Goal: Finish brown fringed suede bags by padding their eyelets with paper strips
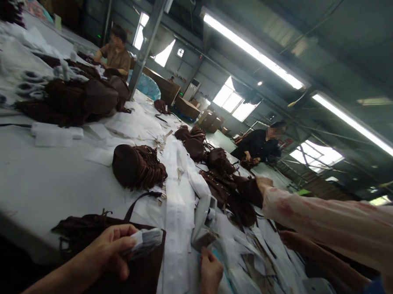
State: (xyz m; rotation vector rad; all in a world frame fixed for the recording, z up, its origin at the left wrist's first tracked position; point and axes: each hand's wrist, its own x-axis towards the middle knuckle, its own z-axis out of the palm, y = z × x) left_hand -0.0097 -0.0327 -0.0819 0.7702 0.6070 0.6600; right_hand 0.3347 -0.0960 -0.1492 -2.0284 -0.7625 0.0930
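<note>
My left hand (105, 257) is at the lower left, fingers and thumb pinched on a small stack of white tags (145, 242). It hovers over a dark brown fringed bag (137, 281) lying on the table's near edge. My right hand (209, 271) is low in the middle with its fingers curled shut, just below a grey-white folded piece (204, 227). What it grips is hidden. White wrapping sheets (176, 209) lie between my two hands.
The long grey table (37, 186) carries several brown fringed bags (138, 167) and scattered paper scraps (254, 249). A co-worker's light-sleeved arm (318, 215) reaches in from the right to a bag pile (238, 193). Two other people work at the far side.
</note>
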